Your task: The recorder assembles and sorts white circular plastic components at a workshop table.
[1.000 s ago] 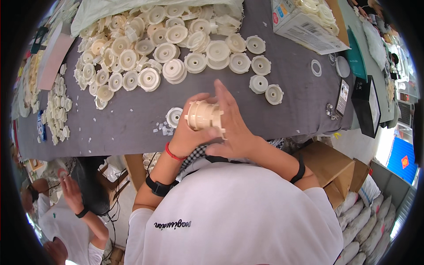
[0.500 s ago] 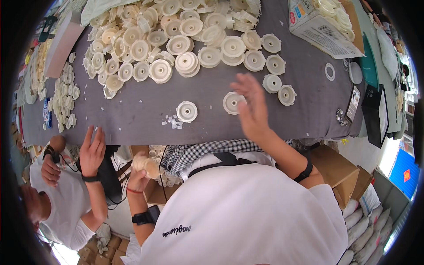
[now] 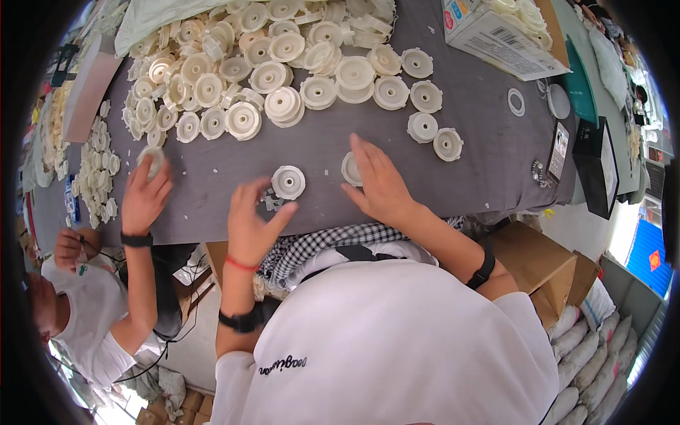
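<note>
A cream plastic wheel-like disc (image 3: 288, 183) with a central hole lies on the grey cloth near the table's front edge. Just left of it is my left hand (image 3: 253, 223), slightly blurred, thumb and fingers apart and nothing visible in it. Small clear flakes (image 3: 271, 202) lie by those fingers. My right hand (image 3: 382, 185) is stretched out at a second cream disc (image 3: 349, 170), thumb and fingers spread. The hand hides part of that disc; whether they touch, I cannot tell.
Behind lies a big heap of similar discs (image 3: 212, 88). At the back right stands a carton (image 3: 496, 42) holding more. A phone (image 3: 559, 152) and white ring (image 3: 516, 102) lie right. At left, a co-worker's hand (image 3: 145, 195) holds a small white part beside a small-part pile (image 3: 95, 166).
My left hand has come up from below the table edge, where it held cream round parts, and is now empty above the cloth. My right hand has shifted left and its fingers have lowered.
</note>
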`<state>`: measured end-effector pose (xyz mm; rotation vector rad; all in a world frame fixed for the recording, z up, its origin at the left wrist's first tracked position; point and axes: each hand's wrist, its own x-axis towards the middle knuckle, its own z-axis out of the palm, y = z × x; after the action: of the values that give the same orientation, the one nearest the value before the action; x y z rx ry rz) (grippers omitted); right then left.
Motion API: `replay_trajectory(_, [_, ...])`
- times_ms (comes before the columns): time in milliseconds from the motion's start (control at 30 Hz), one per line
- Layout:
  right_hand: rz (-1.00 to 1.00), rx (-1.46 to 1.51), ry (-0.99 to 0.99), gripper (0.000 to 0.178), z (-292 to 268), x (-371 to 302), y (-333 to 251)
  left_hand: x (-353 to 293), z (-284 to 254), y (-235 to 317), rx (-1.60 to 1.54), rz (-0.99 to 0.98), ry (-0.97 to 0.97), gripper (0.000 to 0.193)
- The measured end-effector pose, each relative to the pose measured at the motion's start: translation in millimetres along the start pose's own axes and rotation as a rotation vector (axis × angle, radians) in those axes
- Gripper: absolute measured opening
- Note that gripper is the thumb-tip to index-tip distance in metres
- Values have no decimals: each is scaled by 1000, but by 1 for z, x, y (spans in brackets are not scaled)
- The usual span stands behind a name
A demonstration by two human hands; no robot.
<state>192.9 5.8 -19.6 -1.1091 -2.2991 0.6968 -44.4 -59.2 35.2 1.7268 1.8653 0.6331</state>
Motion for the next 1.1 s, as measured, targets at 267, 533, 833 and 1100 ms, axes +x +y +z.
replay_trajectory(267, [734, 1154, 58, 52, -30, -7, 3, 35, 40, 13, -529, -10, -209, 62])
replay_trajectory(533, [742, 1967, 28, 43, -44, 13, -13, 34, 57, 14, -2161, -363, -612, 65])
replay_trajectory(833, [-51, 42, 150, 65, -35, 10, -21, 42, 55, 27, -1109, -187, -337, 68])
replay_trajectory(1100, [97, 265, 397, 61, -46, -10, 10, 48, 67, 62, -1144, -94, -451, 70])
